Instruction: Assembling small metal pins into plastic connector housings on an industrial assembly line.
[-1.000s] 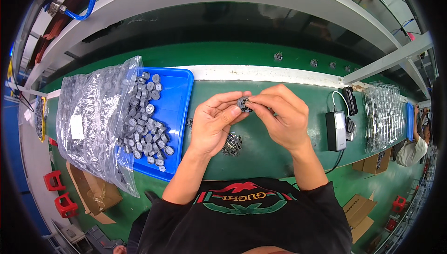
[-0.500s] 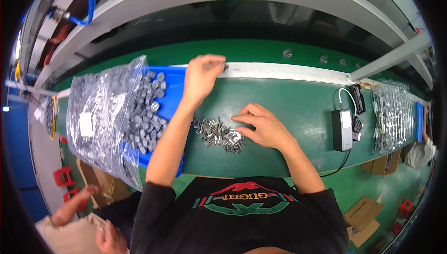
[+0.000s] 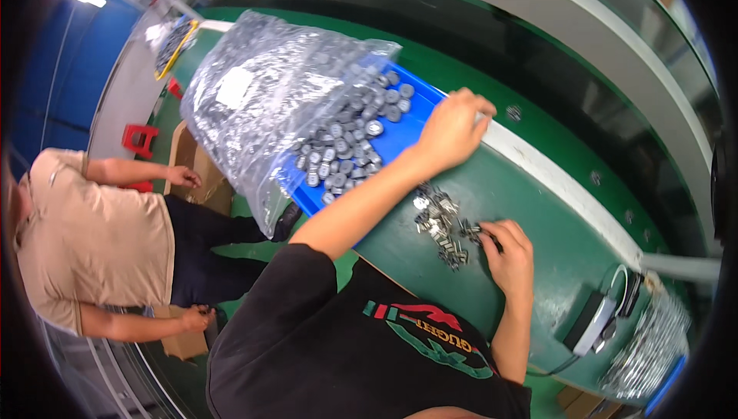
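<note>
My left hand (image 3: pixel 459 128) is over the far edge of the green bench, beyond the blue tray (image 3: pixel 419 115). Its fingers are curled together; what they hold, if anything, is too small to make out. At the right edge of a loose pile of small silvery metal parts (image 3: pixel 440 227), my right hand (image 3: pixel 509 256) has thumb and fingers closed round a few of the same parts. Many round dark-grey caps (image 3: pixel 346 142) lie in the tray, next to a large clear plastic bag (image 3: pixel 257 88) filled with more dark pieces.
A white-and-black box device (image 3: pixel 590 325) with cables stands on the bench to the right, near a clear-wrapped bundle (image 3: pixel 649 350). Small metal clusters (image 3: pixel 513 113) sit on the green strip beyond the white rail (image 3: pixel 553 177). A co-worker (image 3: pixel 100 242) stands at left near cardboard boxes.
The view has swung left and tilted, bringing the co-worker further in. My right hand has gone from spread fingers over the pile to closed fingers at its edge. My left hand stays at the far edge.
</note>
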Demonstrator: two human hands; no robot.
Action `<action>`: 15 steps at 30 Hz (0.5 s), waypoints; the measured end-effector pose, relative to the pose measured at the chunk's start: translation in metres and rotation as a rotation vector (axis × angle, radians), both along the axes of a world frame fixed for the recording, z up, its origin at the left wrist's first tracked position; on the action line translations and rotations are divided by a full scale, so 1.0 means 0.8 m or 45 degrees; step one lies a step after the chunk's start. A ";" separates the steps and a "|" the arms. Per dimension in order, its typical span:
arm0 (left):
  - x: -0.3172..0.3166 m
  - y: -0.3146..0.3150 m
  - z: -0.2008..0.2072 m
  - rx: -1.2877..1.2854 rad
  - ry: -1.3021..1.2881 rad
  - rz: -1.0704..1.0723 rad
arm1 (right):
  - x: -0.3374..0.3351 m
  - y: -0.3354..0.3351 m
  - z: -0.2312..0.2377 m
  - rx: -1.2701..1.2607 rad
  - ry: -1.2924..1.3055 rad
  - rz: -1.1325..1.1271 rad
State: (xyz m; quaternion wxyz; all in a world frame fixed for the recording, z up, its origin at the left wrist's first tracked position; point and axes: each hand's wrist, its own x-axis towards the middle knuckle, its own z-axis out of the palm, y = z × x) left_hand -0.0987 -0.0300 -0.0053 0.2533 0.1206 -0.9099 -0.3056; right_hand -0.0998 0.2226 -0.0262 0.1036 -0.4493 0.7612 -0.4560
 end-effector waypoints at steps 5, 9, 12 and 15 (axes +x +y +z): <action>0.110 0.016 0.026 0.161 0.111 0.036 | -0.001 -0.004 0.010 0.004 0.181 -0.028; 0.166 0.026 0.024 0.044 0.092 0.125 | 0.000 -0.007 0.012 0.006 0.205 -0.025; 0.182 0.031 0.020 -0.084 0.261 0.168 | -0.001 -0.006 0.005 0.007 0.231 -0.028; 0.192 0.040 0.022 -0.004 0.228 0.189 | 0.000 -0.002 0.016 0.032 0.307 -0.097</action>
